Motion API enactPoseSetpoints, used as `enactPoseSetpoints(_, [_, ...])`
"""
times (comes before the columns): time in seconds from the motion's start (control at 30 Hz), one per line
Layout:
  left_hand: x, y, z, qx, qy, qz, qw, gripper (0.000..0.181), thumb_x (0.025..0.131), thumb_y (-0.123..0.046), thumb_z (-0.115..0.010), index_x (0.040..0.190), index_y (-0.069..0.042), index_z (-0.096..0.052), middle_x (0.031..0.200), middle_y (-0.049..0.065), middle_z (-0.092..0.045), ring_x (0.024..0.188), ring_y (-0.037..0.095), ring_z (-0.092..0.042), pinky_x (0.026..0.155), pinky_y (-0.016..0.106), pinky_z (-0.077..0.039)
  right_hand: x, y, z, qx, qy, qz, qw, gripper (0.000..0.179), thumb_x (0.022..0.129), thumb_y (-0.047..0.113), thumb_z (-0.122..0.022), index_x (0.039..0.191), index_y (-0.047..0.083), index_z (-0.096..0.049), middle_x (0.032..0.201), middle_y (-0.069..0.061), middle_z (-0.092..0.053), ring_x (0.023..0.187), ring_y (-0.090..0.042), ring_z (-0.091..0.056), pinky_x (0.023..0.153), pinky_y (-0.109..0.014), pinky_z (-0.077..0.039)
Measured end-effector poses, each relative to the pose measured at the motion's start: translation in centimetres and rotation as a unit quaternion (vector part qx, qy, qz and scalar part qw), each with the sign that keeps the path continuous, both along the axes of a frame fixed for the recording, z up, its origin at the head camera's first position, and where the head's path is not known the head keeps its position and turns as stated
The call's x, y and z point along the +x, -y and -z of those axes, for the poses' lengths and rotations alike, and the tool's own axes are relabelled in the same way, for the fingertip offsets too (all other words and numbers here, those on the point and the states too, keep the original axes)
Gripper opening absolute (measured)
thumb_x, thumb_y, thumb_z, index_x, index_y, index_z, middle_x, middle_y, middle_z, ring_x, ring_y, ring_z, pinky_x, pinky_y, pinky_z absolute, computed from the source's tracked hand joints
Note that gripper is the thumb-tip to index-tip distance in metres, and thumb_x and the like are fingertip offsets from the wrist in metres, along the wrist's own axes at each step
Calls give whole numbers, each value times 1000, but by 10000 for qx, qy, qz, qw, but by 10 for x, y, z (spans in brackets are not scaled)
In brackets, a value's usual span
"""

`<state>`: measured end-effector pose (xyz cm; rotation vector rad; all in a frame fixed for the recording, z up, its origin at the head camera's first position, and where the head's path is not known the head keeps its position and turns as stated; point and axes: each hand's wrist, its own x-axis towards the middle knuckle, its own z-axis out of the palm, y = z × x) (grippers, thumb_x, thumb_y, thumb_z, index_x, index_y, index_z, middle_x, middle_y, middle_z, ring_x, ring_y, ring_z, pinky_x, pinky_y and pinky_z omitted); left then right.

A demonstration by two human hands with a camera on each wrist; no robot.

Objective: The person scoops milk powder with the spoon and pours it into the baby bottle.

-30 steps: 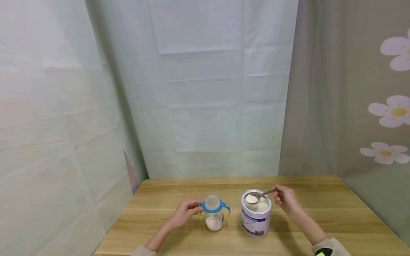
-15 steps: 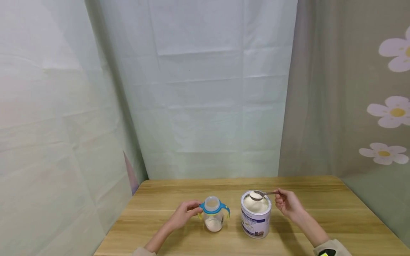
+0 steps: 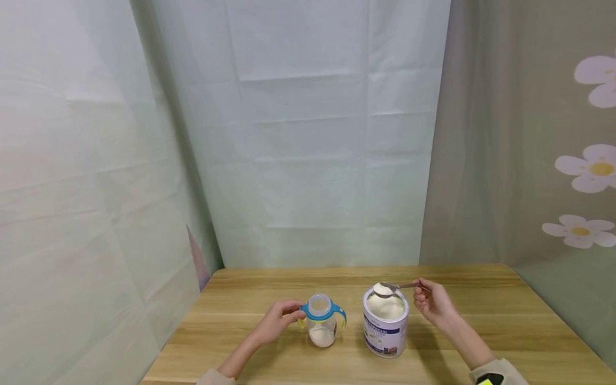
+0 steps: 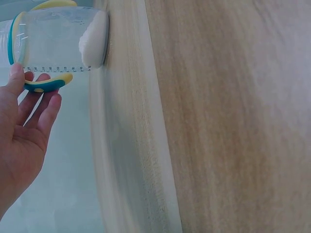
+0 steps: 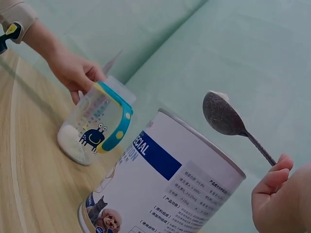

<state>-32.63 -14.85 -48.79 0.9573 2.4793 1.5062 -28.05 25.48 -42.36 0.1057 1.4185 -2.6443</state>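
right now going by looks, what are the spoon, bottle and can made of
Spoon: probably metal, dark grey with a dull sheen, though dark plastic could look alike.
Bottle: likely plastic, clear and smooth, since its wall is see-through; glass can't be ruled out.
Can: seemingly metal, from its shiny silvery rim; the printed wall could be metal or card.

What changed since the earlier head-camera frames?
The right hand has lifted the spoon of powder higher over the open can, its handle now nearer level. Nothing was grasped or released. The left hand still holds the two-handled bottle; bottle and can stayed put.
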Motion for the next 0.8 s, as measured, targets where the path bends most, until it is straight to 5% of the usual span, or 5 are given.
enactPoseSetpoints(0.5, [0,2,1,43,-69,68,9999,27,98,-25,-56,117,-10,-66,103,14,-70,94,12,-64,85,29,-57,0,7,-6,300,-313,387,9983,41,106,16,-23,81,12,-55,63,8,-48,53,-2,-38,50,-13,-30])
enactPoseSetpoints(0.8, [2,0,-3,-184,-13,-35,9998,27,99,-27,-54,119,-14,-66,107,5,-70,97,12,-63,86,29,-56,0,14,-11,310,-346,568,9973,43,106,17,-23,78,13,-55,61,9,-48,51,-1,-38,49,-12,-30])
